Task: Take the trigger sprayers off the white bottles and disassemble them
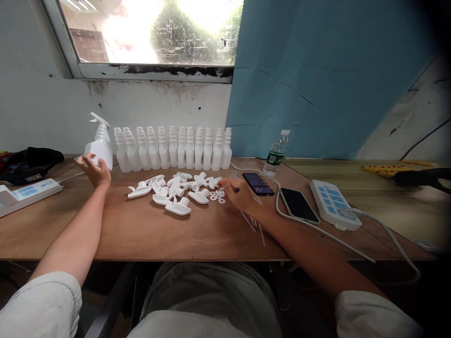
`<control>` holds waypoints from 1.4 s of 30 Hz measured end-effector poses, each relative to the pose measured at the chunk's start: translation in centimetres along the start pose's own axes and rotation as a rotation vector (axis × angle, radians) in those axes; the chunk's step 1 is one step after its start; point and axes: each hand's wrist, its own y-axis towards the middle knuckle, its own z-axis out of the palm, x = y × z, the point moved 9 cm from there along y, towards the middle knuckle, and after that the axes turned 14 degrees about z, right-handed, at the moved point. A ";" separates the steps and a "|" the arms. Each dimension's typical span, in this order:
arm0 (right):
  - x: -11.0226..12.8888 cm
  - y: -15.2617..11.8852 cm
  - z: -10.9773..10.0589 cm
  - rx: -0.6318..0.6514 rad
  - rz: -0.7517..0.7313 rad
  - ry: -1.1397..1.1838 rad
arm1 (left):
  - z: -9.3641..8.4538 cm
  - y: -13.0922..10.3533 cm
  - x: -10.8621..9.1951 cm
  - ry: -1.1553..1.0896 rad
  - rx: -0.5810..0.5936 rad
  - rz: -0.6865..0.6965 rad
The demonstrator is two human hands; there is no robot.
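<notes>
At the left, my left hand (pixel 94 170) is closed around the lower part of a white spray bottle (pixel 101 145), which has a trigger head on top and stands close to the wall. My right hand (pixel 237 192) is lowered over the table beside small white washers (pixel 213 197), its fingertips drawn together; whatever they pinch is too small to make out. Left of that hand lies a loose pile of white trigger spray heads (pixel 179 206). Thin clear tubes (pixel 248 220) lie partly under my right wrist.
A row of white bottles without heads (pixel 172 148) stands along the wall. On the right are a water bottle (pixel 276 155), two phones (pixel 299 205), a power strip (pixel 333 202) and a white cable. Another power strip (pixel 30 192) and a black strapped item (pixel 33 164) sit left.
</notes>
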 end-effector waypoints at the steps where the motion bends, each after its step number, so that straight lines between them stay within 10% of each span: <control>1: 0.1 -0.1 -0.3 -0.028 -0.004 0.015 | -0.4 0.5 -0.9 -0.019 -0.051 0.033; 8: -2.7 0.9 -1.6 -0.087 0.311 0.406 | 0.0 2.3 -11.9 -0.243 -0.177 0.476; 18: -5.3 2.0 -0.5 0.248 0.728 1.046 | 4.9 -6.0 -25.9 -0.480 0.525 1.176; 27: -6.2 2.5 -0.5 0.342 0.709 0.936 | 4.3 -6.9 -26.6 -0.573 0.537 1.167; 35: -7.2 3.3 -0.8 0.137 0.634 1.024 | 4.8 -6.3 -26.7 -0.582 0.543 1.075; 42: -3.3 3.1 -3.8 0.031 0.306 0.743 | 5.2 -4.6 -25.0 -0.687 0.593 0.709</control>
